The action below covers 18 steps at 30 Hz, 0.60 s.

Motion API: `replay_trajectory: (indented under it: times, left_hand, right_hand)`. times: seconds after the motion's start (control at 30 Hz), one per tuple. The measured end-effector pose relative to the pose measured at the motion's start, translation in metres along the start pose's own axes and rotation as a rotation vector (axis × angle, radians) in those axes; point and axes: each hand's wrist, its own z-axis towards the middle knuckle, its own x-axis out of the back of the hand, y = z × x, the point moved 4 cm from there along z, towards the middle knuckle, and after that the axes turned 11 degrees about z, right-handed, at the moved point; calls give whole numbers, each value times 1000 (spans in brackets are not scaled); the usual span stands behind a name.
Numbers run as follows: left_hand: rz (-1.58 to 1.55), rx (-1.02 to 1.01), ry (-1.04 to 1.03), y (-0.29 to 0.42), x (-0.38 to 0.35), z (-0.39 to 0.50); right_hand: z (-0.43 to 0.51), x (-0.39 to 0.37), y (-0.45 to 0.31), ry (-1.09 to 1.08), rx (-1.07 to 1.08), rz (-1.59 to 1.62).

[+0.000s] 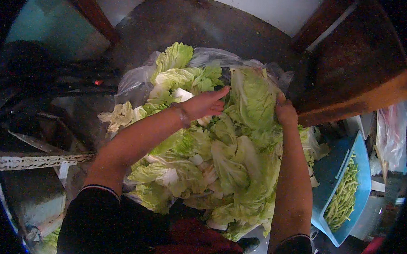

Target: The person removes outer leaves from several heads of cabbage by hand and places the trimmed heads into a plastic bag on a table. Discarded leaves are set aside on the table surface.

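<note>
A large pale green napa cabbage stands with its white-ribbed outer leaves towards me. My right hand grips its right side, with the fingers partly hidden. To its left, my left hand holds nothing; the thumb and fingers are apart, and a band circles the wrist. Below and around both hands spreads a heap of loose cabbage leaves, some yellowed. A dry, browned leaf sticks out at the left edge. Clear plastic sheeting shows behind and beneath the heap.
At right stands a blue plastic crate of green beans. A wooden board edge juts in above it, near my right hand. A clear plastic bag hangs farther right. At left is a perforated metal rail. Dark floor lies beyond the heap.
</note>
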Motion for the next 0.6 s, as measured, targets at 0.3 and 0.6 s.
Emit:
replay_trajectory:
  times: [0.3,0.6]
  left_hand:
    - [16,-256,-304,-28,33,35]
    - [-132,-219,-21,-31,69,-74]
  right_hand:
    - [-44,-66,-30,-220,-176,247]
    - [-196,-85,-64,-135,-30,1053]
